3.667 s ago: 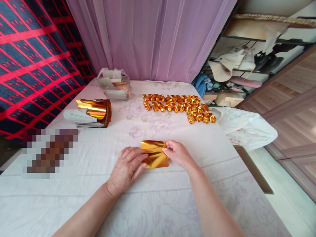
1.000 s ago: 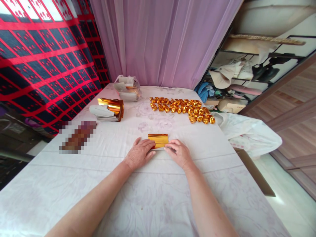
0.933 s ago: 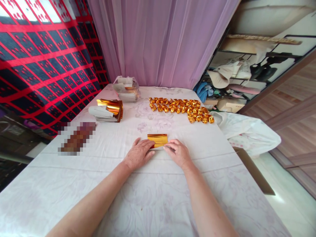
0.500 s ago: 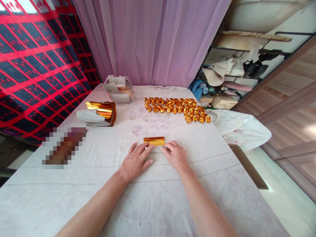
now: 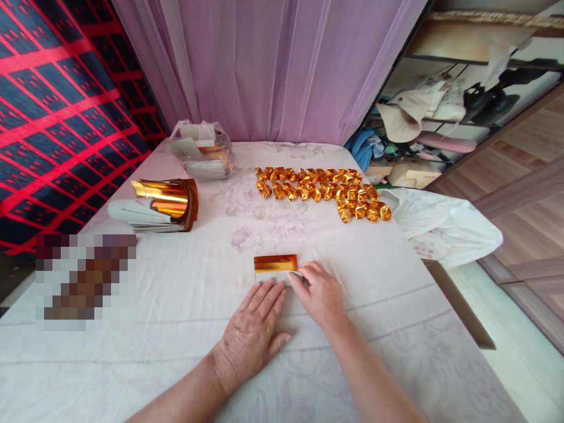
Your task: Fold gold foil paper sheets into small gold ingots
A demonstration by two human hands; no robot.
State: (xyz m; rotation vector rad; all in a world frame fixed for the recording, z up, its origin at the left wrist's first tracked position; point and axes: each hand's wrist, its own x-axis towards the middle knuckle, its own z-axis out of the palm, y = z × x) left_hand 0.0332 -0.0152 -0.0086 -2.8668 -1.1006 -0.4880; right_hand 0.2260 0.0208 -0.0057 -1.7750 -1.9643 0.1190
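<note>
A small sheet of gold foil paper [image 5: 275, 264] lies on the cloth-covered table in front of me, with a white folded strip along its near side. My left hand [image 5: 253, 332] rests flat with its fingers stretched out, the fingertips on the white strip. At the paper's right end my right hand [image 5: 321, 294] pinches its near corner between thumb and forefinger. Farther back, folded gold foil pieces [image 5: 317, 191] stand in rows. To the left is a curled stack of gold foil sheets [image 5: 171, 202] with white backs.
A clear plastic bag [image 5: 200, 150] of more paper stands at the back left. At the left edge lies a blurred-out patch [image 5: 88, 279]. A white plastic bag [image 5: 453, 226] and a cardboard box [image 5: 460, 305] are beyond the right edge, below a shelf rack [image 5: 440, 120].
My left hand has drawn back toward me and flattened over the near strip. More of the paper's near white part shows. The right hand keeps to its right end; the view has shifted slightly.
</note>
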